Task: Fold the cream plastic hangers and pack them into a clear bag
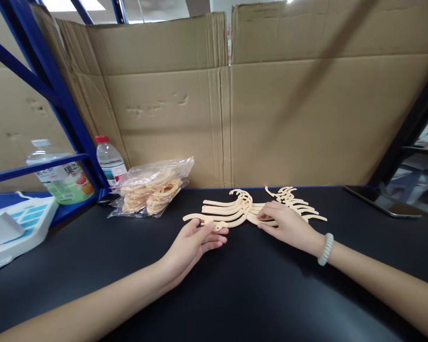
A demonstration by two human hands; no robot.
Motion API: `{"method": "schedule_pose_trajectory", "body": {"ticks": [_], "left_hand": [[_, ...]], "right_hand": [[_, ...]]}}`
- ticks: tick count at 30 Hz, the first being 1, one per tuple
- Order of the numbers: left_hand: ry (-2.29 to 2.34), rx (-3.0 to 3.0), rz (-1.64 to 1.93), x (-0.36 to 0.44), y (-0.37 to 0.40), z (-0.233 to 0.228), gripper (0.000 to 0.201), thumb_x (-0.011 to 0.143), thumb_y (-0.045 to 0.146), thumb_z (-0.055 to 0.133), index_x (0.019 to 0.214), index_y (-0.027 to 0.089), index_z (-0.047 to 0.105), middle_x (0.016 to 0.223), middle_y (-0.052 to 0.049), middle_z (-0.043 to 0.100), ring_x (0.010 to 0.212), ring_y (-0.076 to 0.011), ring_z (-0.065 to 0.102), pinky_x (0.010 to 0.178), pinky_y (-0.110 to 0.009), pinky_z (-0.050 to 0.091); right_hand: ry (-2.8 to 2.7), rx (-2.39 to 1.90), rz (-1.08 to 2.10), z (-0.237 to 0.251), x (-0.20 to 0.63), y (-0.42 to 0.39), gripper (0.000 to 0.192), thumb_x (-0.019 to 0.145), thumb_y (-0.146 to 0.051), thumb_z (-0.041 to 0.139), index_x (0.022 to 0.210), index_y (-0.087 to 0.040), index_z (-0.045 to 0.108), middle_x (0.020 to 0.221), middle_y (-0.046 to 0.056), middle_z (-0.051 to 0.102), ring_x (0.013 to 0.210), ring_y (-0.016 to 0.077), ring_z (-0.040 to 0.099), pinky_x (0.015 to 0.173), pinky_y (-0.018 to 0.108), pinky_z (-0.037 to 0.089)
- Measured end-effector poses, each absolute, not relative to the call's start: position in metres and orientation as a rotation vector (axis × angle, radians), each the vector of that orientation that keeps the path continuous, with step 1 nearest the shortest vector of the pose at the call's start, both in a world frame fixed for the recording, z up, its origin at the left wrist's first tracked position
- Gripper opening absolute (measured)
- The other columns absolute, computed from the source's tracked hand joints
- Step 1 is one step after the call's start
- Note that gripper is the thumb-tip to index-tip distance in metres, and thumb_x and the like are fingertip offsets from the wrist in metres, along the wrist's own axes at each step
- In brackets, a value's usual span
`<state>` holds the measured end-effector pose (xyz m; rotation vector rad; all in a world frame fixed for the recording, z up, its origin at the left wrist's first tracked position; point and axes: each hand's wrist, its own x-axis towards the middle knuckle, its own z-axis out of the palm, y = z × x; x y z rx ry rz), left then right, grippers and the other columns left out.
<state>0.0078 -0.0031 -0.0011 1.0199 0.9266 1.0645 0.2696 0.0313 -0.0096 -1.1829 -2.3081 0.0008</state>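
My left hand (196, 244) pinches a loose beige curved piece (219, 227) with a small hole near its end, between thumb and fingers. Right behind it lies a row of beige clothes hangers (228, 211), side by side, their arms spread left and right and their hooks bunched at the centre. My right hand (288, 224) rests at the right arms of this row, its fingers bent down over them; what lies under the fingertips is partly hidden. Behind that hand is a second group of smaller beige curved pieces (297, 203).
A clear plastic bag (153, 187) of beige parts stands at the back left, near a red-capped bottle (109, 159) and a larger labelled bottle (62, 175). A white and blue tray (28, 223) sits far left. A dark flat tablet (381, 202) lies at right. Cardboard (306, 109) walls the back.
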Motion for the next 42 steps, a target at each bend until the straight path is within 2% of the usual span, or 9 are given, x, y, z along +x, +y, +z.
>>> {"method": "schedule_pose_trajectory", "body": {"ticks": [6,14,19,23,26,30,37,40,42], "left_hand": [[0.893,1.004,1.079,0.008,-0.003,-0.002,0.009,0.087,0.018,0.063,0.083,0.014,0.055,0.087,-0.01,0.072,0.074,-0.0136,0.066,0.077,-0.028,0.053],[0.825,0.985,1.125,0.001,0.004,0.002,0.024,0.07,0.025,0.08,0.078,0.014,0.061,0.077,-0.001,0.063,0.069,-0.008,0.058,0.069,-0.02,0.047],[0.816,0.975,1.215,-0.006,0.014,0.004,0.024,0.066,0.023,0.083,0.076,0.013,0.064,0.073,0.002,0.059,0.065,-0.0063,0.053,0.065,-0.019,0.044],[0.81,0.975,1.229,-0.006,0.017,0.003,0.027,0.063,0.024,0.085,0.074,0.013,0.063,0.073,0.002,0.058,0.065,-0.0063,0.051,0.065,-0.019,0.044],[0.783,0.993,1.206,-0.006,0.017,0.003,0.03,0.061,0.026,0.086,0.075,0.013,0.063,0.072,0.002,0.056,0.065,-0.0068,0.051,0.065,-0.019,0.044],[0.758,0.994,1.13,-0.01,0.017,0.004,0.028,0.064,0.025,0.085,0.076,0.015,0.062,0.073,0.002,0.056,0.069,-0.0085,0.053,0.07,-0.021,0.046],[0.68,1.011,0.987,-0.015,0.018,0.005,0.019,0.071,0.023,0.08,0.079,0.016,0.065,0.09,-0.004,0.063,0.088,-0.0169,0.061,0.088,-0.034,0.047],[0.676,0.992,0.985,-0.015,0.018,0.005,0.021,0.069,0.023,0.081,0.08,0.015,0.065,0.084,-0.004,0.064,0.084,-0.0177,0.064,0.087,-0.034,0.047],[0.663,0.987,0.987,-0.015,0.018,0.005,0.021,0.069,0.023,0.082,0.079,0.015,0.065,0.088,-0.004,0.064,0.081,-0.0167,0.064,0.087,-0.033,0.047]], "right_hand": [[-2.242,-1.221,0.058,-0.018,0.269,0.041,0.005,0.085,-0.019,0.058,0.08,-0.019,0.06,0.084,0.004,0.059,0.077,0.018,0.057,0.071,0.032,0.046],[-2.21,-1.143,0.084,-0.015,0.271,0.042,0.005,0.081,-0.017,0.058,0.077,-0.019,0.055,0.082,0.004,0.06,0.079,0.019,0.056,0.071,0.033,0.046],[-2.187,-1.085,0.285,0.001,0.275,0.034,0.007,0.083,-0.02,0.056,0.077,-0.02,0.053,0.08,0.003,0.062,0.076,0.0173,0.059,0.07,0.031,0.048],[-2.173,-1.008,0.41,0.015,0.28,0.03,0.007,0.084,-0.023,0.057,0.09,-0.02,0.055,0.085,0.003,0.063,0.078,0.0169,0.06,0.074,0.033,0.051],[-2.182,-0.99,0.498,0.024,0.282,0.027,0.012,0.085,-0.025,0.054,0.096,-0.02,0.057,0.087,0.003,0.062,0.078,0.0169,0.059,0.075,0.032,0.05],[-2.197,-0.98,0.561,0.031,0.281,0.021,0.012,0.088,-0.028,0.051,0.08,-0.02,0.055,0.089,0.004,0.062,0.079,0.0171,0.057,0.071,0.031,0.049],[-2.173,-0.995,0.542,0.033,0.28,0.017,0.015,0.089,-0.031,0.051,0.078,-0.02,0.053,0.086,0.005,0.06,0.076,0.0172,0.055,0.069,0.031,0.05],[-2.184,-1.003,0.522,0.033,0.281,0.017,0.016,0.089,-0.031,0.051,0.078,-0.02,0.053,0.086,0.005,0.06,0.075,0.0171,0.054,0.069,0.032,0.05],[-2.205,-1.0,0.504,0.033,0.281,0.017,0.015,0.089,-0.03,0.05,0.078,-0.02,0.053,0.086,0.005,0.061,0.074,0.0169,0.054,0.07,0.033,0.05]]}}
